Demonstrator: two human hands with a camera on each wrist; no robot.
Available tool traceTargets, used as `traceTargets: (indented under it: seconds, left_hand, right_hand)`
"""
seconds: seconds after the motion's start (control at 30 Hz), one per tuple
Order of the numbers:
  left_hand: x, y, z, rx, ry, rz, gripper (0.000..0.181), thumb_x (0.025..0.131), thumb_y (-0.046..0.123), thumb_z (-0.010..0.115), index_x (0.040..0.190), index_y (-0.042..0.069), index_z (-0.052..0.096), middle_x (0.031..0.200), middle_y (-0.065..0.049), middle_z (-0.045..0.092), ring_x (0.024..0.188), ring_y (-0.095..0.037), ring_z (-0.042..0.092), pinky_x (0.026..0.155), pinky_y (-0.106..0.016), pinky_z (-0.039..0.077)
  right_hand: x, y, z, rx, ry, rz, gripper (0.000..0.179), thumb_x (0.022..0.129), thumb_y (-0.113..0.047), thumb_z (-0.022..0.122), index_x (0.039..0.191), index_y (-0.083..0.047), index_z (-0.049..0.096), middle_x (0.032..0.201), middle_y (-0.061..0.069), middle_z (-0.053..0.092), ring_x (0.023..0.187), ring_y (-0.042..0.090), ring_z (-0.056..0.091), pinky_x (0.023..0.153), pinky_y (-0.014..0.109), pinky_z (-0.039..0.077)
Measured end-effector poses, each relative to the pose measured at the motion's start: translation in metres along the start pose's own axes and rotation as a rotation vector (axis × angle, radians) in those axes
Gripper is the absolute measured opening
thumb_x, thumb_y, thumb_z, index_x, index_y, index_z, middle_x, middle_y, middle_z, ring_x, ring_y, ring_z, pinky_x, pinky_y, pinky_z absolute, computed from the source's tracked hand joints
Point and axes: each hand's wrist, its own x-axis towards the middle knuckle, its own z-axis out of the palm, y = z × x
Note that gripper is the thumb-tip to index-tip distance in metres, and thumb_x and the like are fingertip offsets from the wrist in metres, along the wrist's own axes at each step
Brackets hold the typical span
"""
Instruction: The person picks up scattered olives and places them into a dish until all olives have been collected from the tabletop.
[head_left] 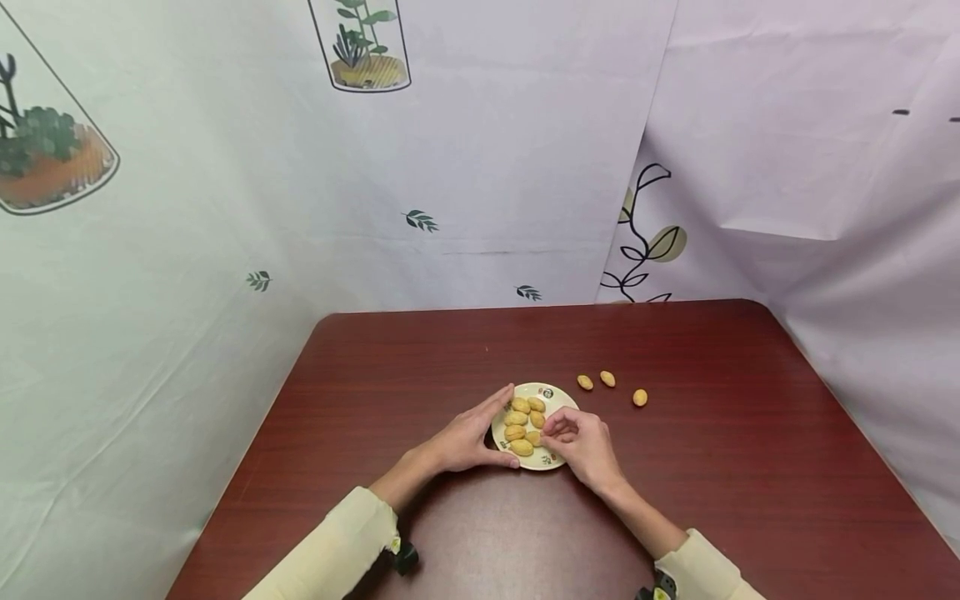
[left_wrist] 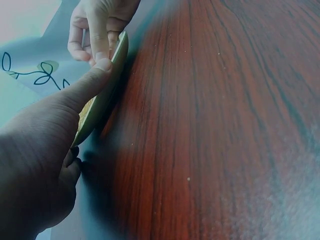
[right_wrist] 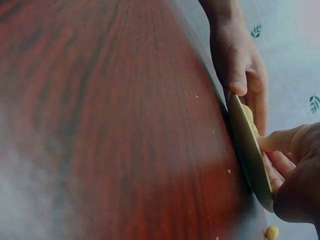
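A small cream plate with printed marks on its rim carries several oval, yellow-tan, nut-like pieces grouped on its left half. My left hand holds the plate's left side, thumb at the near rim and fingers spread toward the far rim. In the left wrist view, that thumb lies along the plate's edge. My right hand reaches over the plate's right side and pinches one of the pieces at its right end, thumb and fingertips together. The right wrist view shows the right thumb over the plate.
Three more of these pieces lie on the dark red wooden table beyond the plate to the right; the farthest right is a single oval piece. White cloth printed with plants hangs behind the table and along both sides.
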Motion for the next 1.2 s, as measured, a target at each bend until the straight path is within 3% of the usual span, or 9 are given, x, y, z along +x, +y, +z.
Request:
traceTargets:
  seconds: [0.53, 0.93, 1.2]
  left_hand:
    - [0.0002, 0.0005, -0.0003, -0.013, -0.005, -0.011, 0.119, 0.087, 0.051, 0.087, 0.171, 0.009, 0.016, 0.178, -0.008, 0.016, 0.159, -0.021, 0.023, 0.125, -0.047, 0.029]
    - [0.0004, 0.0003, 0.0003, -0.009, -0.005, -0.01, 0.119, 0.086, 0.052, 0.087, 0.171, 0.009, 0.015, 0.178, -0.008, 0.016, 0.159, -0.02, 0.023, 0.125, -0.046, 0.029]
    - [0.0007, 0.0002, 0.0, -0.009, -0.005, -0.006, 0.119, 0.087, 0.052, 0.087, 0.171, 0.008, 0.015, 0.178, -0.009, 0.016, 0.159, -0.02, 0.023, 0.125, -0.046, 0.03]
  right_hand:
    - [0.0017, -0.0001, -0.0026, -0.073, -0.045, -0.038, 0.023, 0.08, 0.01, 0.087, 0.082, -0.007, 0.072, 0.076, 0.0, 0.072, 0.071, 0.011, 0.069, 0.065, 0.022, 0.058]
    - [0.0037, -0.0007, -0.003, 0.078, -0.02, 0.01, 0.013, 0.085, 0.013, 0.082, 0.092, 0.004, 0.075, 0.09, 0.016, 0.077, 0.082, 0.02, 0.075, 0.073, 0.022, 0.06]
    - [0.0046, -0.0004, -0.0094, 0.18, -0.055, 0.007, 0.02, 0.091, 0.009, 0.078, 0.11, 0.012, 0.075, 0.106, 0.026, 0.077, 0.103, 0.035, 0.076, 0.086, 0.023, 0.059]
